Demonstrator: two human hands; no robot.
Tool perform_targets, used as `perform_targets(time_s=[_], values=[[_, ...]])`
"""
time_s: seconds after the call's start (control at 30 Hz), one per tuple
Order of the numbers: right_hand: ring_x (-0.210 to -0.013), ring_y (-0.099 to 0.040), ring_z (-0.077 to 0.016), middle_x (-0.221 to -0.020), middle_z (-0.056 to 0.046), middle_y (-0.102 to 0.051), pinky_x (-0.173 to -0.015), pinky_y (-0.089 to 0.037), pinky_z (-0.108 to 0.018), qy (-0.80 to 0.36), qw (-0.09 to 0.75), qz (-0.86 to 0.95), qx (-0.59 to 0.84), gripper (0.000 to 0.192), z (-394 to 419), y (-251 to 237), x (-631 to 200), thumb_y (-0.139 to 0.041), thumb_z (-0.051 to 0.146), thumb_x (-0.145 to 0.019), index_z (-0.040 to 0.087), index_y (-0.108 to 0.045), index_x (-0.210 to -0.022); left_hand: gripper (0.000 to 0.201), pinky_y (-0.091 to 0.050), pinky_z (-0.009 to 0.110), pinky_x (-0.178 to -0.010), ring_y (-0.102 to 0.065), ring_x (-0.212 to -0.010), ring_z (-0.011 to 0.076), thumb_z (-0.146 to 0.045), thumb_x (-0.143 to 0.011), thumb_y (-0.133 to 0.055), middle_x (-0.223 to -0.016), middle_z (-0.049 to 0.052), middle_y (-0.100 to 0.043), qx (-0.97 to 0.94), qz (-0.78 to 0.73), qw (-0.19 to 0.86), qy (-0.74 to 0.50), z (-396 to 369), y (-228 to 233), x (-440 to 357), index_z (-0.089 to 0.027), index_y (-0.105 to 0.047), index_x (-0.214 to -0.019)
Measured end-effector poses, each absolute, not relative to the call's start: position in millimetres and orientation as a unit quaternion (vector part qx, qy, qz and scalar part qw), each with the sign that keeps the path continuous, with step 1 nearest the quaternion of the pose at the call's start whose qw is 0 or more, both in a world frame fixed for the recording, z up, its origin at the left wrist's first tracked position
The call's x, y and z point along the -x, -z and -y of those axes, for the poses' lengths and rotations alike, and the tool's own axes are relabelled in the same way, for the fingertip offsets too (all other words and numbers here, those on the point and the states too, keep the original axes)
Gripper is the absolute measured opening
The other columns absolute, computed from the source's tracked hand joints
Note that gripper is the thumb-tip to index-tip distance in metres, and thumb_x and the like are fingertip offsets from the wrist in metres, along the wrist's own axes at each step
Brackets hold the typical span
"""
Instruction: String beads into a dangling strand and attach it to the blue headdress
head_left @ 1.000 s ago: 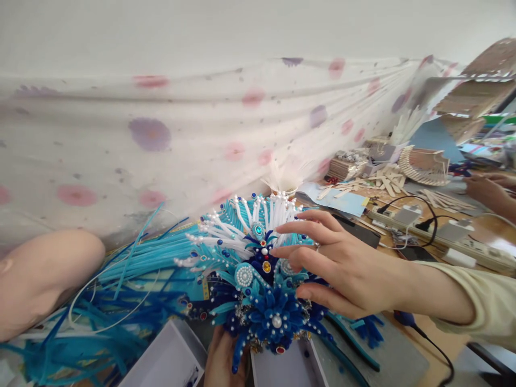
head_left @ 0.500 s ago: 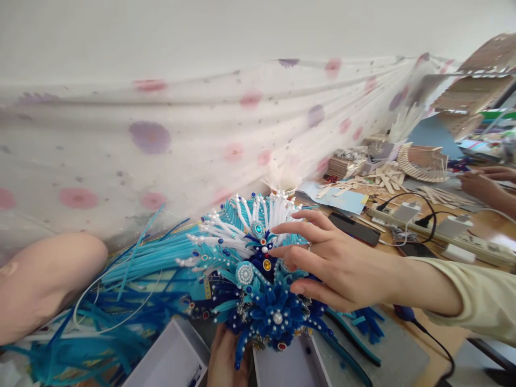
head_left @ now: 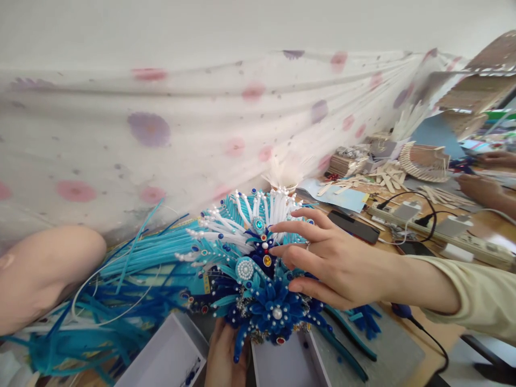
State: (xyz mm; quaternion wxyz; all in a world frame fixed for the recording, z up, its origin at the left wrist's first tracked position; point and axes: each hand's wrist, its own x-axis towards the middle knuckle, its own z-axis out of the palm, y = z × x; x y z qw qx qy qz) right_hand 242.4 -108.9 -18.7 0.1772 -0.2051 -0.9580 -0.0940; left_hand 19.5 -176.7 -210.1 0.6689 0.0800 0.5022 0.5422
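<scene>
A blue and white beaded headdress [head_left: 278, 301] of chenille stems, with pearls, gems and a dark blue flower, is in the middle of the head view. My left hand [head_left: 226, 352] grips it from below at the front, its fingers mostly hidden behind the blue petals. Over the right side reaches my right hand [head_left: 338, 263], fingers spread and holding nothing visible. Its index and middle fingertips rest at the central column of gems, beside a turquoise gem [head_left: 258, 224] and a small red bead. The thumb hangs above the blue flower.
White boxes [head_left: 165, 349] with a few beads stand at the front. Blue chenille stems [head_left: 153, 252] and a mannequin head [head_left: 52, 274] lie left. Rightward are a phone [head_left: 355, 227], a power strip [head_left: 439, 231], wooden sticks [head_left: 387, 177] and a co-worker's hands [head_left: 479, 188].
My hands and the headdress hold nearly the same pose, with the view shifted slightly. At the far right, the co-worker's hands have moved apart.
</scene>
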Motion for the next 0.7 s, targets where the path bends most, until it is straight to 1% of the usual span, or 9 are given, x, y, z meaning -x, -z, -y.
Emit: perform_targets(time_s=[0.07, 0.13, 0.27, 0.4, 0.57, 0.7], values=[[-0.129, -0.044, -0.0288, -0.092, -0.015, -0.07, -0.107, -0.024, -0.051, 0.092, 0.18, 0.956, 0.211, 0.036, 109.5, 18.3, -242.2, -0.038, 0.038, -0.102, 0.011, -0.062, -0.104, 0.033, -0.056, 0.038, -0.084, -0.068, -0.103, 0.0285, -0.029, -0.076, -0.067, -0.101, 0.007, -0.074, -0.086, -0.508, 0.661, -0.546, 177.3, 207.6, -19.5, -0.027, -0.066, -0.11], [-0.128, -0.045, -0.029, -0.093, -0.015, -0.071, -0.107, -0.024, -0.051, 0.089, 0.184, 0.956, 0.21, 0.036, 110.0, 18.3, -241.6, -0.037, 0.038, -0.103, 0.012, -0.062, -0.104, 0.035, -0.057, 0.037, -0.082, -0.069, -0.1, 0.0281, -0.03, -0.076, -0.067, -0.101, 0.008, -0.074, -0.086, -0.505, 0.654, -0.556, 177.9, 206.7, -19.8, -0.026, -0.066, -0.111], [-0.127, -0.047, -0.0278, -0.095, -0.014, -0.072, -0.106, -0.024, -0.051, 0.094, 0.184, 0.957, 0.201, 0.036, 110.0, 19.2, -240.1, -0.037, 0.037, -0.103, 0.012, -0.061, -0.111, 0.035, -0.057, 0.035, -0.079, -0.067, -0.105, 0.028, -0.032, -0.077, -0.068, -0.11, 0.009, -0.072, -0.078, -0.509, 0.657, -0.551, 178.0, 205.8, -19.6, -0.026, -0.065, -0.112], [-0.126, -0.048, -0.0297, -0.09, -0.012, -0.072, -0.106, -0.024, -0.053, 0.092, 0.187, 0.957, 0.202, 0.036, 109.5, 18.2, -240.0, -0.038, 0.037, -0.103, 0.011, -0.06, -0.112, 0.036, -0.055, 0.03, -0.077, -0.064, -0.11, 0.0255, -0.031, -0.075, -0.071, -0.118, 0.006, -0.069, -0.086, -0.504, 0.663, -0.547, 179.4, 197.4, -21.8, -0.027, -0.065, -0.11], [-0.128, -0.046, -0.0304, -0.081, -0.009, -0.071, -0.106, -0.025, -0.054, 0.087, 0.186, 0.958, 0.198, 0.034, 108.1, 17.8, -239.8, -0.039, 0.038, -0.102, 0.012, -0.059, -0.111, 0.038, -0.052, 0.026, -0.071, -0.062, -0.103, 0.0228, -0.027, -0.072, -0.072, -0.12, 0.005, -0.066, -0.109, -0.501, 0.635, -0.578, 182.6, 183.6, -27.5, -0.027, -0.066, -0.11], [-0.129, -0.046, -0.0285, -0.08, -0.009, -0.071, -0.109, -0.024, -0.054, 0.092, 0.175, 0.96, 0.2, 0.037, 106.8, 21.2, -238.4, -0.036, 0.04, -0.103, 0.014, -0.061, -0.108, 0.034, -0.049, 0.025, -0.064, -0.061, -0.1, 0.0222, -0.026, -0.074, -0.066, -0.116, 0.006, -0.065, -0.122, -0.509, 0.638, -0.565, 181.1, 181.9, -26.9, -0.026, -0.066, -0.108]])
